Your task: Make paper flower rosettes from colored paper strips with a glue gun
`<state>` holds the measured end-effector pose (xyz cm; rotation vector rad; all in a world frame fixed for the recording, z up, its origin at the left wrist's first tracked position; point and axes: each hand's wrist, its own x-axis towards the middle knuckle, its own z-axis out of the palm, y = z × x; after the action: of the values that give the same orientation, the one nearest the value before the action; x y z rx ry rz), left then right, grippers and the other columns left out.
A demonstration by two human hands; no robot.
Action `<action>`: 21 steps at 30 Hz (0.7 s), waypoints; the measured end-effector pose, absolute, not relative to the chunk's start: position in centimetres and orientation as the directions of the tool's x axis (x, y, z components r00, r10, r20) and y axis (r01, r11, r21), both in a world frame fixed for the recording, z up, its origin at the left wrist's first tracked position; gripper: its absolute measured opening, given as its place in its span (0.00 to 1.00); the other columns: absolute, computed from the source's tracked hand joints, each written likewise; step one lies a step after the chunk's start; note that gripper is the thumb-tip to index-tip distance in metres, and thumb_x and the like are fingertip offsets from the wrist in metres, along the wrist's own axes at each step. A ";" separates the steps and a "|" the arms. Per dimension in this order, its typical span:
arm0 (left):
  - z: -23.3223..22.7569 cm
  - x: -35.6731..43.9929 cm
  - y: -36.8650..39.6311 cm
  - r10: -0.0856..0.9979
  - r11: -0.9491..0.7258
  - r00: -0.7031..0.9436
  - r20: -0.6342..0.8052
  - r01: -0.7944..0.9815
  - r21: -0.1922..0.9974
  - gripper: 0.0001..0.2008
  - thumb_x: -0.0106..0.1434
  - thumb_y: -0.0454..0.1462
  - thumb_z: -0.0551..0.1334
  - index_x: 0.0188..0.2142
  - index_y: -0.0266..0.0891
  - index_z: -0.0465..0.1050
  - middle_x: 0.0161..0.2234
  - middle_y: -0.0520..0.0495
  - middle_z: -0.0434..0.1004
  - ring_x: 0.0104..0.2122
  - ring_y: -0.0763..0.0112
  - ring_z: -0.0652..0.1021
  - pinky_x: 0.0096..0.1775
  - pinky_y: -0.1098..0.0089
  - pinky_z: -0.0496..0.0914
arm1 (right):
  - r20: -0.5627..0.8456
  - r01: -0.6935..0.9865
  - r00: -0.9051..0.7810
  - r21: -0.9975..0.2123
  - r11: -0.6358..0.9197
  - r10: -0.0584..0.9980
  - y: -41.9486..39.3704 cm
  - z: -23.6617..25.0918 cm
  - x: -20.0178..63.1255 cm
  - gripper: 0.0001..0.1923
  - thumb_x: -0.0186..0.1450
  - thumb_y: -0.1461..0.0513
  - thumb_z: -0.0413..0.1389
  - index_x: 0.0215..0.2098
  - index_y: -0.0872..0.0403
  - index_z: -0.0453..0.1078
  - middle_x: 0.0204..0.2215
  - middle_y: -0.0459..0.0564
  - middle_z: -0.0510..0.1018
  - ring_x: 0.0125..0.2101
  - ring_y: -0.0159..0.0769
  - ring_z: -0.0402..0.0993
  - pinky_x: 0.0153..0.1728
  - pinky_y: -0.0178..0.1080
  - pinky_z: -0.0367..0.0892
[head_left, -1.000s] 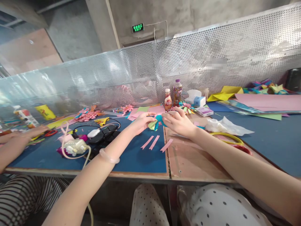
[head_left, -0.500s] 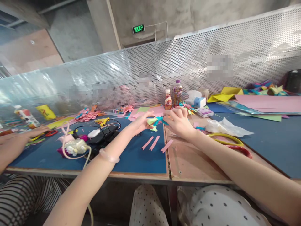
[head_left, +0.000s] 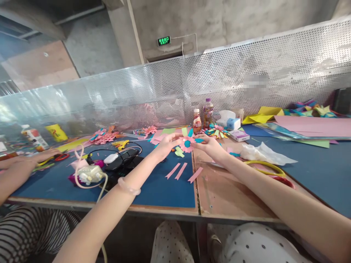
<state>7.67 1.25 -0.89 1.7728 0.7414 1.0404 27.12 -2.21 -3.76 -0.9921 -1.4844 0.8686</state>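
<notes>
Between my two hands is a paper flower (head_left: 187,144) with pink petals, a blue round centre and blue and green strips sticking out. The fingers of my left hand (head_left: 168,145) pinch its left edge. On the other side, my right hand (head_left: 208,147) grips the right edge near a blue strip. A light green paper piece (head_left: 179,152) shows just below the flower. Closer to me, pink paper strips (head_left: 181,171) with notched ends lie on the blue mat and by the table seam. A bracelet circles my left wrist.
Yellow- and red-handled scissors (head_left: 264,168) and crumpled white tissue (head_left: 265,152) lie to the right. Cables and a white power plug (head_left: 90,173) sit left. Two bottles (head_left: 207,111) stand behind the flower. A co-worker's arm (head_left: 20,168) reaches in at far left.
The paper flower has turned so its pink face and blue centre now show. My hands have shifted from covering it to holding its two sides. The view has tilted slightly.
</notes>
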 end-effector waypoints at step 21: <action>-1.3 7.6 1.4 0.845 -0.414 0.428 0.320 0.145 0.899 0.12 0.53 0.39 0.66 0.36 0.37 0.76 0.38 0.45 0.76 0.32 0.74 0.74 0.30 0.74 0.64 | 0.326 0.055 -0.100 -0.941 0.333 0.940 -2.3 -4.0 26.8 0.23 0.50 0.54 0.64 0.42 0.53 0.70 0.46 0.50 0.72 0.40 0.38 0.73 0.44 0.41 0.63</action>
<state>7.61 1.44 -1.34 1.8320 0.8471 1.0365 26.76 -2.29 -3.97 -0.9619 -1.4668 0.9831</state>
